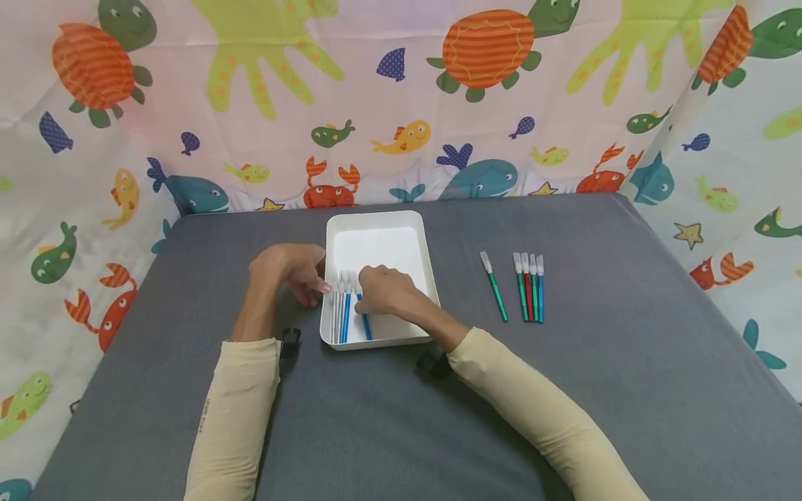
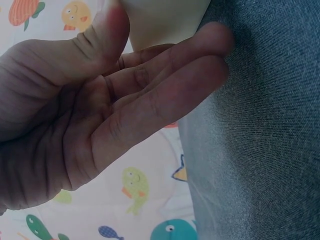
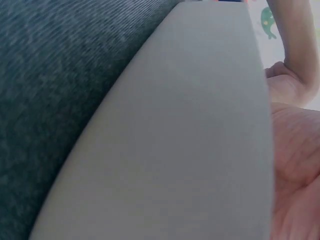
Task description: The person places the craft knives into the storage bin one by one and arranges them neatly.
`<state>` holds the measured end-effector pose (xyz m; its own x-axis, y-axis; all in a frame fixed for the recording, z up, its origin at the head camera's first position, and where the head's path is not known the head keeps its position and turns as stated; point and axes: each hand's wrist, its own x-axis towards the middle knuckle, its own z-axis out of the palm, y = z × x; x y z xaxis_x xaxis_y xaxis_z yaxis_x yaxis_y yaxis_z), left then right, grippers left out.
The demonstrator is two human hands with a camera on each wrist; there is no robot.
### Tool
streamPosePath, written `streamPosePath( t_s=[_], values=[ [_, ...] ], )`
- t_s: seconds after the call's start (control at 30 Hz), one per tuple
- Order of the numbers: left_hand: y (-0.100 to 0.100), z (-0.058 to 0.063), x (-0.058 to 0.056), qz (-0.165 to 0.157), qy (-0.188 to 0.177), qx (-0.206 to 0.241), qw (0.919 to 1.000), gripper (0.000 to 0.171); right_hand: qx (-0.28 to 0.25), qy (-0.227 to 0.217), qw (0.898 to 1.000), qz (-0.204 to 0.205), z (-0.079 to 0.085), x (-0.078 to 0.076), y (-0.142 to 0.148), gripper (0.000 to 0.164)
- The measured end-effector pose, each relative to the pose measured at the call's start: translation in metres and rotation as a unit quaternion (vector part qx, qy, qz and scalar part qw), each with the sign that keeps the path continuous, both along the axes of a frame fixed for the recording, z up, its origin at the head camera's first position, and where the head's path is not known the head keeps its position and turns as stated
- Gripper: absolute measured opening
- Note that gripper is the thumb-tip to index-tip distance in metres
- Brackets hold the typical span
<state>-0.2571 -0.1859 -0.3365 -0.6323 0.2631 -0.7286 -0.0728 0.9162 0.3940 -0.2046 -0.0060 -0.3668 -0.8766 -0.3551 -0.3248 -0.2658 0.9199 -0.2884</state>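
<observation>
A white rectangular tray (image 1: 391, 243) lies on the grey cloth. Along its left side stand several slim felt-tip pens in a row, silvery ones (image 1: 335, 316) and a blue one (image 1: 346, 320), with pale caps. My right hand (image 1: 387, 291) reaches into the tray and pinches a blue felt-tip pen (image 1: 366, 328) just right of that row; its fingertips are partly hidden. At the left rim, my left hand (image 1: 288, 270) rests its thumb on the edge, fingers loosely extended outside. In the right wrist view the tray wall (image 3: 175, 125) hides most of the right hand (image 3: 297, 170).
To the tray's right, a green felt-tip pen (image 1: 495, 289) lies slanted by itself. Beside it is a group of several pens, green, red (image 1: 528, 292) and blue. A patterned curtain (image 1: 388, 104) with sea animals hangs behind the table (image 1: 376, 431).
</observation>
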Motion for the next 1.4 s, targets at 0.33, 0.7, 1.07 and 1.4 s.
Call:
streamPosePath(
  t_s=[0.33,0.7,1.07,1.4],
  values=[
    [0.0,0.001,0.0,-0.004,-0.002,-0.007,1.0,0.05,-0.044,-0.032,0.997,0.059,0.001,0.001,0.003,0.009],
    [0.002,-0.003,-0.002,-0.007,0.0,-0.004,1.0,0.049,-0.052,-0.012,0.997,0.053,0.007,0.003,0.014,0.01],
    [0.0,-0.001,0.0,-0.008,0.0,-0.003,1.0,0.049,-0.082,0.04,0.996,0.021,0.018,0.008,0.043,0.015],
    [-0.002,-0.002,0.001,-0.003,0.001,0.008,1.0,0.051,-0.118,0.073,0.99,-0.033,0.029,0.009,0.085,0.02]
  ],
)
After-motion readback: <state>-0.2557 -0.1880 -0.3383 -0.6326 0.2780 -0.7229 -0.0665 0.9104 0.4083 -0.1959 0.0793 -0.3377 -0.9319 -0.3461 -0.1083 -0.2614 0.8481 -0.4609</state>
